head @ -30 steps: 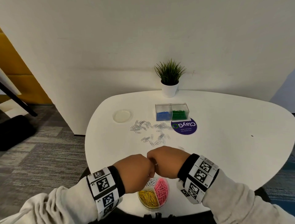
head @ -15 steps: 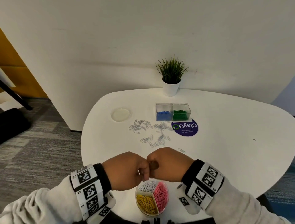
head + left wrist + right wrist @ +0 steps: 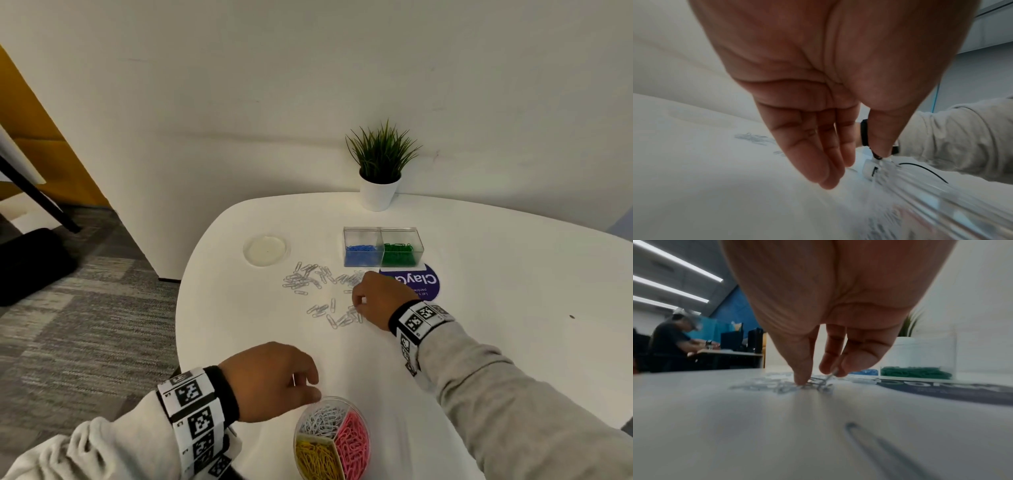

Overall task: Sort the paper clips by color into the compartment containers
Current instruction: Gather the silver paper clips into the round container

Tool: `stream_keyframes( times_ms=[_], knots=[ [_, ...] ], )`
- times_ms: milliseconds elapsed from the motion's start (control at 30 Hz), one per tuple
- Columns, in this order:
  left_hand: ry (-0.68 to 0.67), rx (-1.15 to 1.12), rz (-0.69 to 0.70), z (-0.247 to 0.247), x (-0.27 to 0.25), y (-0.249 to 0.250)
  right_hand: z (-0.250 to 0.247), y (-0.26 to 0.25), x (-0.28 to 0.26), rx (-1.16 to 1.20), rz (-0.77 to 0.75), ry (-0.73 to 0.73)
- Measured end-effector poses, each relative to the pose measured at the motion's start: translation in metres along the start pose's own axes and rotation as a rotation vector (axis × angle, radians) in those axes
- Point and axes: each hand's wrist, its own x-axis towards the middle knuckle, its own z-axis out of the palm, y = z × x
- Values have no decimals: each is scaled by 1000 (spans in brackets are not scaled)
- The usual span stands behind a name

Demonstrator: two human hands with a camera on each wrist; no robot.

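Loose silver paper clips [image 3: 318,291] lie scattered mid-table. My right hand [image 3: 356,303] is down on the near part of this pile. In the right wrist view the right hand [image 3: 818,378] has its thumb on the table and its fingers pinching a silver clip [image 3: 832,374] tilted up off the surface. My left hand [image 3: 313,387] hovers by the rim of the round container [image 3: 364,416], which holds white, pink and yellow clips. In the left wrist view the left hand [image 3: 855,169] has straight, relaxed fingers and holds nothing. A clear box [image 3: 383,233] holds blue and green clips.
A round clear lid [image 3: 265,249] lies left of the pile. A potted plant [image 3: 380,178] stands at the back by the wall. A purple sticker [image 3: 423,282] sits beside my right hand. One stray clip [image 3: 869,434] lies near my right wrist. Table edge curves at left.
Both hands were together over the round container. The right hand has reached forward onto the silver clip pile; the left hand has stayed by the container and opened.
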Motion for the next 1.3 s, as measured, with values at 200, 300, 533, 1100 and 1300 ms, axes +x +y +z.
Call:
stream_keyframes(
  times_ms=[200,300,533,1100,1300],
  knots=[
    [223,-48,-76,-13,31,-27,-9,2,-28,1083,214,83],
    [295,17,-123,-18,65,-40,-16,13,-48,1608,319,4],
    [104,224,-175,-9,119,-39,-11,43,-69,1282,454,34],
    [431,-129,-233,-17,116,-38,-4,49,-59,780,295,91],
    [411,-1319,-448,-38,98,-57,-15,47,-51,1812,408,142]
  ],
)
